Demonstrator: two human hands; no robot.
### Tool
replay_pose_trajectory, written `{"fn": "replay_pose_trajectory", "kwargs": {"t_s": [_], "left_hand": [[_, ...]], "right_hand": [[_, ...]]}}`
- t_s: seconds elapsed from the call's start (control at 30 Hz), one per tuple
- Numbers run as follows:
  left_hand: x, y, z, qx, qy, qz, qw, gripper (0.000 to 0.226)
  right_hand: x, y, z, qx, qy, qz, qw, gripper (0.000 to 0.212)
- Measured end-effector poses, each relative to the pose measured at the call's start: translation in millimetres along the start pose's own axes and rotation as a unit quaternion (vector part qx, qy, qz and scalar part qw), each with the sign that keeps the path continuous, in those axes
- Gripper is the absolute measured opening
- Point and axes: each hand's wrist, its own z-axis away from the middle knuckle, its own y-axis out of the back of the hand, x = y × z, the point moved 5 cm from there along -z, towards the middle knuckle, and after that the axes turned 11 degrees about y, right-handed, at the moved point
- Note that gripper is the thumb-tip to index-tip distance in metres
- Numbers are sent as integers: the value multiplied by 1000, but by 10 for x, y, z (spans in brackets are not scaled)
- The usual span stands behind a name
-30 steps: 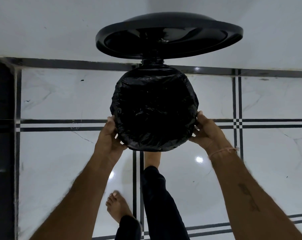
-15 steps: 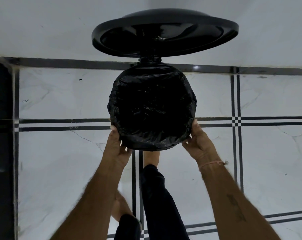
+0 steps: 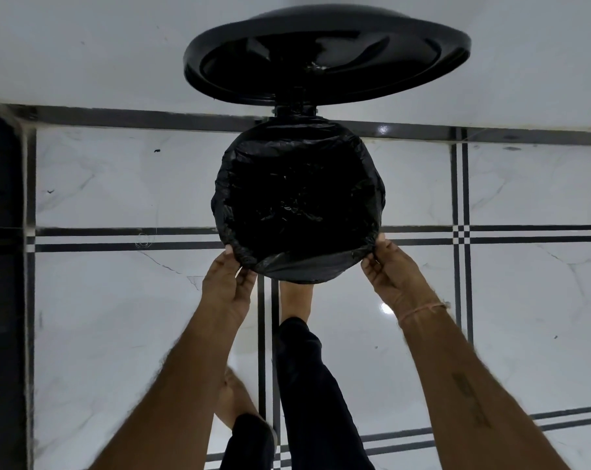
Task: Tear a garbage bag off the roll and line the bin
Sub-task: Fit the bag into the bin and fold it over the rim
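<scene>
We note both hands slid from bin sides to near rim: left hand & right hand fingers pinch garbage bag edge over bin rim, lid up, lining approx done

The bin's own wall and rim cannot be seen anywhere: the black garbage bag covers the mouth and folds over the edge all round. The bag's inside is too dark to tell how deep it hangs. The fingertips of the left hand and the right hand are tucked behind the bag's folded edge. The front of the right foot is hidden under the bin, and the left foot is partly covered by the left forearm. Both forearms and both trouser legs run off the bottom edge. The lid's hinge is too dark to make out.
</scene>
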Motion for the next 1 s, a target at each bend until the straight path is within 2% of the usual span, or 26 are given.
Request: {"fn": "replay_pose_trajectory", "kwargs": {"t_s": [0.17, 0.23, 0.3, 0.37, 0.57, 0.8, 0.9, 1.0], "left_hand": [[-27, 9, -37, -13, 8, 11, 1000, 17], [-35, -8, 9, -30, 6, 51, 998, 23], [-47, -8, 43, -52, 20, 85, 995, 29], [-63, -16, 75, -65, 40, 76, 994, 27], [-101, -34, 74, -51, 52, 63, 995, 20], [-86, 6, 69, -32, 39, 46, 998, 18], [-48, 6, 57, -31, 36, 41, 998, 16], [-1, -25, 34, -35, 27, 49, 998, 17]], "right_hand": [[-5, -15, 22, 15, -11, 28, 999, 24], [6, -29, 23, 16, -24, 57, 998, 25], [33, -27, 21, 17, -32, 75, 997, 26], [64, -19, 20, 26, -34, 81, 996, 30], [101, -28, 61, 67, -51, 36, 996, 27], [47, 58, 39, 72, -21, 72, 995, 25], [20, 43, 47, 56, -16, 44, 997, 22], [1, -28, 76, 49, -31, -40, 998, 23]]}}
